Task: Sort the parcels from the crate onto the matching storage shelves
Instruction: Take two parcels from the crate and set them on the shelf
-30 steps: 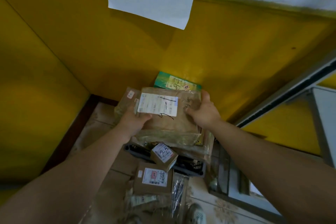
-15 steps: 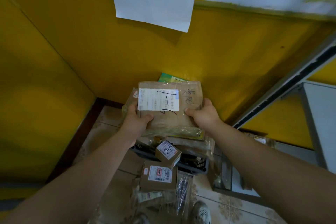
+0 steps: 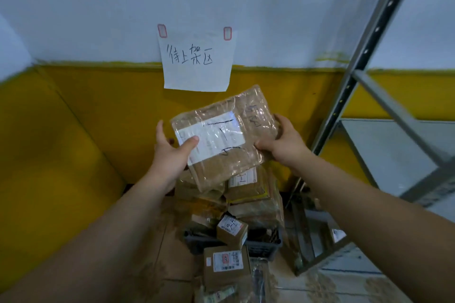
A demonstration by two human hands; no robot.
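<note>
**Current status.** One parcel [image 3: 221,140] is in hand and not yet shelved. I hold it above the crate [image 3: 264,245], tilted, with its label [image 3: 211,140] facing me.

**Grip.**
- My left hand [image 3: 172,155] grips the near left corner. The thumb presses on the label and the fingers [image 3: 160,129] run up behind the edge.
- My right hand [image 3: 283,145] grips the right edge, thumb on the front face and the rest wrapped behind.

**Item.** It is a flat brown package under clear film. The label carries marker strokes, which I judge to be the shelf code. I cannot read them reliably.

**Remaining stock.**
- The crate on the floor holds a stack of brown parcels [image 3: 253,194] heaped above its rim.
- A small box [image 3: 231,229] sits at the near rim.
- A larger labelled box [image 3: 225,263] lies on the floor just beside the crate.

**Destination.** The metal shelving unit [image 3: 384,155] stands to my right, apart from the parcel. A handwritten paper sign [image 3: 197,61] hangs on the wall above the crate.

**Assessment.** Most of the sorting appears to remain. What lies on the lower shelf is too unclear to tell.
</note>
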